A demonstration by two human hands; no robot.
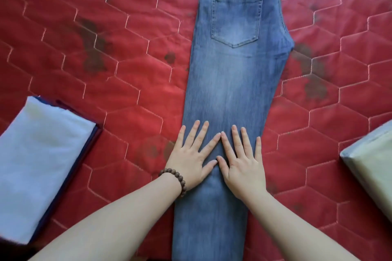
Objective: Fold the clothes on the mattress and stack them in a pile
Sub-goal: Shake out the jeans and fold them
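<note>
Smoothing the jeans flat before I fold them

Nearest me, my left hand [192,157] and right hand [240,162] lie side by side on the leg of the jeans [231,82], fingers straight and spread wide, palms down, index tips touching, gripping nothing. The jeans lie lengthwise down the middle of the red mattress [127,52], already doubled leg on leg, back pocket [236,18] up at the far end. I'd press evenly and sweep outward to chase creases to the edges, then bring the hems toward the waistband squarely. The folded pile [40,154] waits at my left; another folded garment [373,158] sits right.
</note>
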